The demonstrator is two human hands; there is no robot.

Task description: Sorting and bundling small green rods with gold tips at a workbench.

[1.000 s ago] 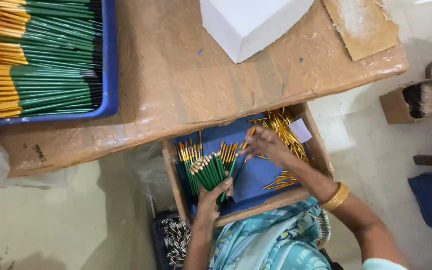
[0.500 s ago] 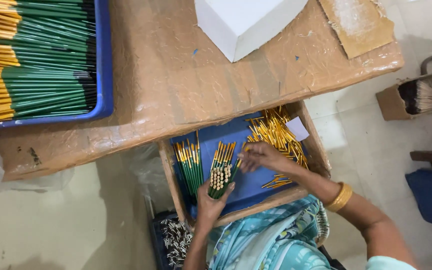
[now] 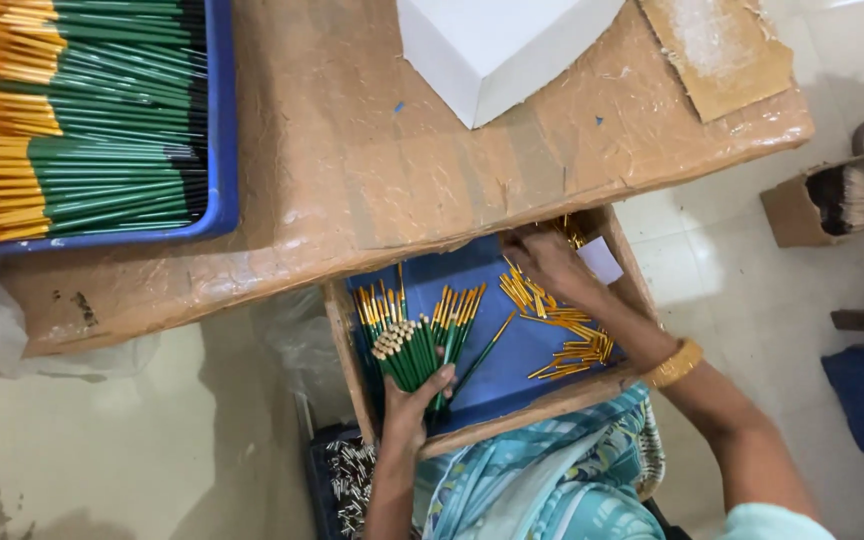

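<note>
Gripping a bundle of green pencils (image 3: 407, 355) with my left hand (image 3: 410, 412), fingers wrapped tight around it, I keep it upright over the blue floor of the wooden tray (image 3: 344, 345) on my lap. More green pencils (image 3: 457, 310) lie flat just beside the bundle. My right hand (image 3: 550, 262) reaches to the tray's far corner, fingers curled among loose gold ferrules (image 3: 572, 345); whether they pinch any I cannot tell. Above, the table (image 3: 372, 170) carries a blue bin (image 3: 220, 120) and a white box (image 3: 497, 45).

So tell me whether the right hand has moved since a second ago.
Yes. The right hand has shifted toward the far right corner of the wooden tray, close under the table edge, away from the tray's middle.
</note>
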